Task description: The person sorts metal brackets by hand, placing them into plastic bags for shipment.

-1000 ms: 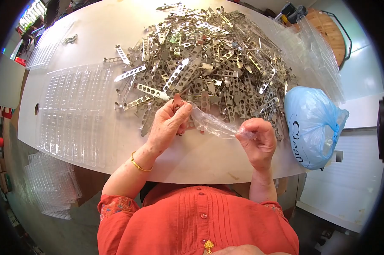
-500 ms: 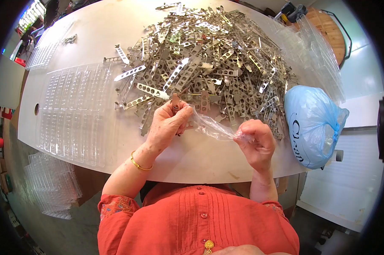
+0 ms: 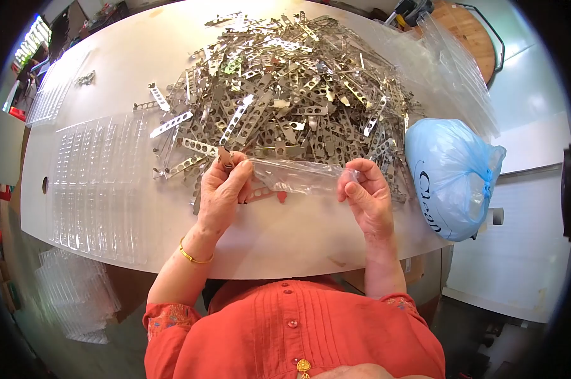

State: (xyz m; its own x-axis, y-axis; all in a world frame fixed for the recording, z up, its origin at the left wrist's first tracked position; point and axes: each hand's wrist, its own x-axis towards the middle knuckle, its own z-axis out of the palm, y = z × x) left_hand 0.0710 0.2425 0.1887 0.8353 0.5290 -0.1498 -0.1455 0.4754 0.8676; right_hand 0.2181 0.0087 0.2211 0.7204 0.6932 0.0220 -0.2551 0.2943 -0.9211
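Far left on the white table (image 3: pixel 279 234), a clear plastic tray (image 3: pixel 99 183) lies flat, its rows of narrow slots catching the light, and a second clear tray (image 3: pixel 51 88) sits further back near the edge with a few small metal bits (image 3: pixel 84 78) beside it. Below the table edge on that side, a stack of clear trays (image 3: pixel 77 294) is on the floor.

Now to the middle — the left hand (image 3: pixel 222 192) is curled shut, thumb pressed against fingers, pinching a small brownish metal piece (image 3: pixel 225 156) together with one end of a clear plastic bag (image 3: pixel 298 175). A gold bangle (image 3: pixel 192 256) rides on that wrist. The bag stretches sideways just above the table, right at the near edge of the big pile of perforated metal strips (image 3: pixel 291 88), which spreads across the back of the table.

Over to the right hand (image 3: pixel 366 196) — fingers bent in, thumb and forefinger closed on the bag's other end, so the bag is held taut between the two hands. Further right, a pale blue bag (image 3: pixel 453 177) printed with "Clean" sits knotted at the table's edge, and sheets of clear plastic (image 3: pixel 456 69) lie behind it.
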